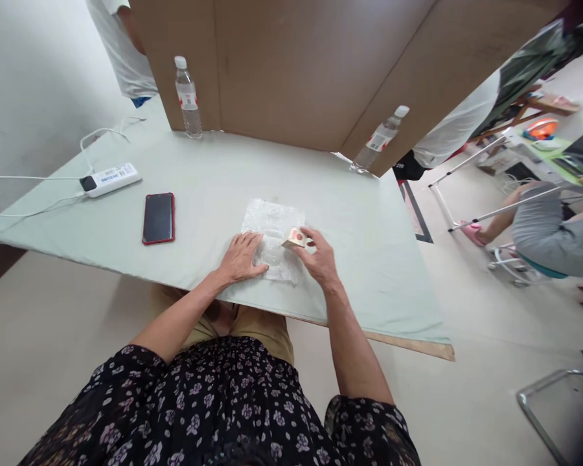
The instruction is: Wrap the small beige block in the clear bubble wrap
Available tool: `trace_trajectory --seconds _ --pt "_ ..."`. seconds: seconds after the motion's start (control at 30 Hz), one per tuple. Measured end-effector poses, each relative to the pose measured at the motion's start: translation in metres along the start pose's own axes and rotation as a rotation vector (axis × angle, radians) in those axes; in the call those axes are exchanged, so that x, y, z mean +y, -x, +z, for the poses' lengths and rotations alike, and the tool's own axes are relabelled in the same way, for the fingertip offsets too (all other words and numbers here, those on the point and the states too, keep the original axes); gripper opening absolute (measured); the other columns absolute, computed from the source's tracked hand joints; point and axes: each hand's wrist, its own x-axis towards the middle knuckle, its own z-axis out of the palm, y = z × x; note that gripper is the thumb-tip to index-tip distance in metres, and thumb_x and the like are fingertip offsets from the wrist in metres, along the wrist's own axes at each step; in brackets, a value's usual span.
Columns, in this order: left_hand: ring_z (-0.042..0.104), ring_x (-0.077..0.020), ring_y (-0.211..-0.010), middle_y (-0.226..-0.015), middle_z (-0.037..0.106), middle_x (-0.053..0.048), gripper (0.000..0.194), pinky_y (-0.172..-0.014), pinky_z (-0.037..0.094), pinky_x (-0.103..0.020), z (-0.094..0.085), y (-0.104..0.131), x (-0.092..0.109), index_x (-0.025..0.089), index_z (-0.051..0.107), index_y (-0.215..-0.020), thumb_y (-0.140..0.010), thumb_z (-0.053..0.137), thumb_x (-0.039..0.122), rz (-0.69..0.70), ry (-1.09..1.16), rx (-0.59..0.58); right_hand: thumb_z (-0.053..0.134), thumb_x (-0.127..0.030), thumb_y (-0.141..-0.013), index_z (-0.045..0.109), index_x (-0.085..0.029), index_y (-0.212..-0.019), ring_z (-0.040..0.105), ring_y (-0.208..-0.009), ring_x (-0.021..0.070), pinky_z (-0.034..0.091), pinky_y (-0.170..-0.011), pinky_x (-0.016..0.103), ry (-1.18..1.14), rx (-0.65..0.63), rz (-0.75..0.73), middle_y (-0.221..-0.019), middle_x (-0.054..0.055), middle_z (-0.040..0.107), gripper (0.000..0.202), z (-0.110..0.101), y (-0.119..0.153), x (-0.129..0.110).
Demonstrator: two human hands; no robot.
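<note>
A sheet of bubble wrap [274,217] lies spread near the table's front edge. My left hand [241,257] rests palm down on its left side, fingers stretched out and thumb apart. In my right hand [320,259] is a small cream box with red print [296,237], gripped between thumb and fingers. The box is tilted, over the right part of the bubble wrap. I cannot tell whether it touches the wrap.
A red-cased phone [159,218] and a white power strip [111,180] with cables lie to the left on the green tablecloth [369,259]. Two water bottles [189,97] stand before an upright cardboard panel [282,71]. Other people are behind the panel and seated at right.
</note>
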Motion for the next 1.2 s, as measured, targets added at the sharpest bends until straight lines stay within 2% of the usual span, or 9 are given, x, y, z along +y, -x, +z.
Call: trace_trajectory --seconds 0.1,0.2,0.4,0.57,0.73,0.83,1.03,1.1,1.2 --pt "0.036 -0.0358 -0.148 -0.155 0.046 -0.019 0.085 -0.122 0.024 -0.052 0.002 0.000 0.000 0.015 0.036 -0.152 -0.081 0.065 0.051 0.003 0.012 0.009 0.065 -0.032 -0.077 0.063 -0.023 -0.126 0.063 -0.119 0.0274 0.054 -0.095 0.044 -0.017 -0.132 -0.049 -0.131 0.009 0.067 0.049 0.028 -0.009 -0.003" --pt "0.036 -0.0352 -0.148 -0.155 0.046 -0.019 0.084 -0.122 0.024 -0.050 0.001 -0.001 0.000 0.015 0.036 -0.151 -0.080 0.066 0.049 0.007 0.031 0.021 0.063 -0.030 -0.077 0.061 -0.022 -0.129 0.064 -0.117 0.0270 0.053 -0.099 0.045 -0.027 -0.200 -0.010 -0.133 0.010 0.066 0.052 0.042 -0.013 0.002" --pt "0.035 -0.0358 -0.148 -0.155 0.045 -0.021 0.087 -0.122 0.022 -0.050 0.001 -0.002 0.000 0.012 0.036 -0.151 -0.079 0.066 0.049 0.005 0.037 0.016 0.065 -0.033 -0.077 0.061 -0.023 -0.130 0.064 -0.117 0.0277 0.052 -0.101 0.046 -0.022 -0.164 0.008 -0.134 0.009 0.066 0.054 0.042 -0.014 0.004" --pt "0.035 -0.0359 -0.148 -0.155 0.045 -0.020 0.087 -0.122 0.022 -0.050 0.001 -0.006 -0.001 0.012 0.036 -0.151 -0.079 0.067 0.050 0.015 0.040 0.016 0.064 -0.031 -0.075 0.060 -0.020 -0.131 0.067 -0.109 0.0258 0.053 -0.100 0.044 -0.053 -0.266 0.014 -0.125 0.008 0.071 0.056 0.047 -0.017 0.003" --pt "0.035 -0.0349 -0.148 -0.154 0.045 -0.021 0.084 -0.123 0.025 -0.048 -0.007 0.001 0.001 0.009 0.041 -0.148 -0.079 0.069 0.047 -0.021 0.077 0.062 0.067 -0.033 -0.073 0.047 -0.015 -0.146 0.066 -0.117 0.0282 0.048 -0.107 0.047 -0.027 -0.213 0.008 -0.130 0.012 0.068 0.078 0.052 -0.012 0.006" --pt "0.039 -0.0341 -0.146 -0.151 0.049 -0.020 0.074 -0.122 0.028 -0.050 -0.015 0.033 0.004 0.011 0.047 -0.144 -0.081 0.066 0.045 -0.016 0.112 0.193 0.068 -0.032 -0.071 0.045 -0.014 -0.147 0.065 -0.118 0.0289 0.048 -0.108 0.047 -0.017 -0.192 0.001 -0.131 0.013 0.068 0.081 0.053 -0.010 0.009" --pt "0.053 -0.0297 -0.131 -0.131 0.065 -0.014 0.034 -0.113 0.042 -0.050 -0.010 0.149 0.023 0.019 0.066 -0.114 -0.085 0.059 0.034 0.091 0.160 0.422 0.067 -0.028 -0.068 0.049 -0.012 -0.143 0.064 -0.119 0.0294 0.048 -0.109 0.046 -0.028 -0.170 -0.014 -0.133 0.015 0.066 0.079 0.057 -0.016 0.015" --pt "0.057 -0.0295 -0.124 -0.122 0.068 -0.013 0.030 -0.109 0.045 -0.051 0.000 0.181 0.035 0.020 0.069 -0.109 -0.084 0.059 0.033 0.077 0.182 0.445 0.069 -0.029 -0.068 0.050 -0.014 -0.142 0.064 -0.117 0.0292 0.048 -0.108 0.047 -0.035 -0.176 -0.009 -0.130 0.014 0.067 0.078 0.057 -0.020 0.018" --pt "0.062 -0.0284 -0.113 -0.113 0.070 -0.012 0.026 -0.102 0.049 -0.051 0.014 0.207 0.050 0.021 0.071 -0.104 -0.083 0.059 0.031 0.100 0.230 0.365 0.073 -0.030 -0.066 0.053 -0.016 -0.138 0.065 -0.113 0.0290 0.050 -0.106 0.048 -0.037 -0.194 -0.014 -0.125 0.012 0.069 0.076 0.057 -0.028 0.022"
